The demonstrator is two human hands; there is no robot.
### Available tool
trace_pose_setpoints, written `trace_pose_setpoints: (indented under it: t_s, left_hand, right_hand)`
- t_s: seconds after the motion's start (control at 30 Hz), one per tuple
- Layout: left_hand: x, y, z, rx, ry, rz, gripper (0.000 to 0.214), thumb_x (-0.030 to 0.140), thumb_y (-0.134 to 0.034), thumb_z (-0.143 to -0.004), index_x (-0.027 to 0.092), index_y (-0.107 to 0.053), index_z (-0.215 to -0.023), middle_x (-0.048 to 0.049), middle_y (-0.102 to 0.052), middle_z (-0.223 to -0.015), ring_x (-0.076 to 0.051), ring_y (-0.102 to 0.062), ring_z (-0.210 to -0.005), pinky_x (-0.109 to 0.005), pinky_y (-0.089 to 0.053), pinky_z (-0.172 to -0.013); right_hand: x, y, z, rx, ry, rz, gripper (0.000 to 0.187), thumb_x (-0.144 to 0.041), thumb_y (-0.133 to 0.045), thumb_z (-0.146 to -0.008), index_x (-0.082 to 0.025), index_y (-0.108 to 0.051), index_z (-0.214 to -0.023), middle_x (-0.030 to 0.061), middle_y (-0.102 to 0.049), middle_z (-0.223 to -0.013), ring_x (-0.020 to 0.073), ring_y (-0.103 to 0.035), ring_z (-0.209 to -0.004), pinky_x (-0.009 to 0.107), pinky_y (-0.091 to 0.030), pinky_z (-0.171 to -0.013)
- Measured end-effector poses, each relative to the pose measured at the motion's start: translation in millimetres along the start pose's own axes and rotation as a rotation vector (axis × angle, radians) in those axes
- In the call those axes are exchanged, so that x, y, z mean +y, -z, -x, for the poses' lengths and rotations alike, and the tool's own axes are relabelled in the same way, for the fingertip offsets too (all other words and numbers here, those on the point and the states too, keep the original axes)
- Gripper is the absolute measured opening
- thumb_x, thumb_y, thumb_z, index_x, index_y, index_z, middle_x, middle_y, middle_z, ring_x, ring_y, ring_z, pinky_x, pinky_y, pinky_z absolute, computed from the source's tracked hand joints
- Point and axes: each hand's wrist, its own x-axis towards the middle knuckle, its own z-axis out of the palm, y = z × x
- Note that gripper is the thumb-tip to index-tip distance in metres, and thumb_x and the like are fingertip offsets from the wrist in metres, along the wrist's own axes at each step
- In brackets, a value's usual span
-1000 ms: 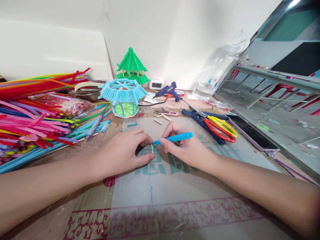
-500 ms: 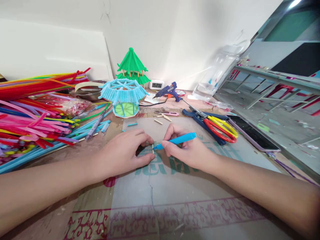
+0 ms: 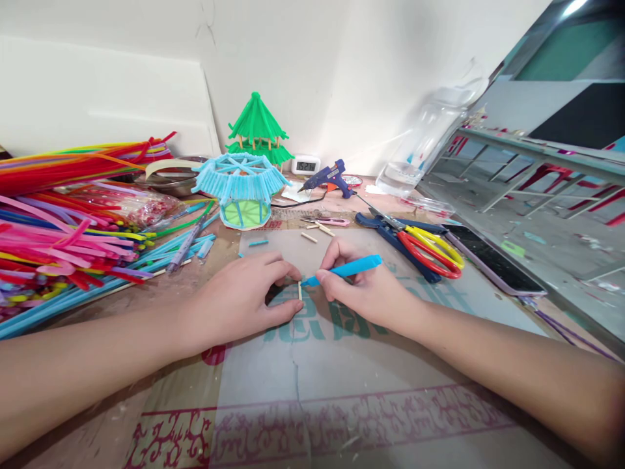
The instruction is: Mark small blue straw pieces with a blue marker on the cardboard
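My left hand (image 3: 244, 296) rests on the cardboard mat (image 3: 303, 378), its thumb and forefinger pinching a small pale wooden stick (image 3: 299, 290) that stands on end. My right hand (image 3: 366, 290) grips a blue utility knife (image 3: 344, 270) like a pen, with its tip against the stick. Both forearms lie low over the mat.
A heap of coloured pipe cleaners (image 3: 58, 221) fills the left. Behind the hands are a light-blue pavilion model (image 3: 239, 189), a green pavilion model (image 3: 257, 130), a blue glue gun (image 3: 329, 177), scissors (image 3: 430, 251), loose stick pieces (image 3: 317, 231) and a phone (image 3: 493, 260).
The knife's tip shifted slightly along the stick and its handle tilted a little. My left hand kept its hold and barely moved.
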Motion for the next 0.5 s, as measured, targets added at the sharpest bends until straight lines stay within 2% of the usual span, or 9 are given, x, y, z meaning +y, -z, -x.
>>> trace_pose_setpoints:
  t_s: [0.3, 0.5]
  left_hand:
    - [-1.6, -2.2, -0.5, 0.019, -0.006, 0.007, 0.025, 0.04, -0.063, -0.087, 0.022, -0.065, -0.104, -0.0012, -0.062, -0.092, -0.02, -0.061, -0.087, -0.032, -0.043, -0.071]
    - [-0.4, -0.9, -0.2, 0.006, 0.004, -0.001, 0.025, 0.041, -0.063, -0.088, 0.021, -0.064, -0.102, -0.0017, -0.062, -0.091, -0.02, -0.061, -0.086, -0.032, -0.042, -0.069]
  right_hand:
    - [-0.4, 0.0, -0.3, -0.021, 0.0, -0.019, 0.017, -0.022, -0.064, -0.085, -0.022, -0.048, -0.08, -0.005, -0.053, -0.063, 0.0122, -0.051, -0.056, 0.026, -0.038, -0.052]
    - [-1.5, 2.2, 3.1, -0.099, 0.013, -0.017, 0.016, -0.023, -0.062, -0.086, -0.022, -0.047, -0.079, -0.0055, -0.053, -0.062, 0.0111, -0.049, -0.053, 0.025, -0.035, -0.049]
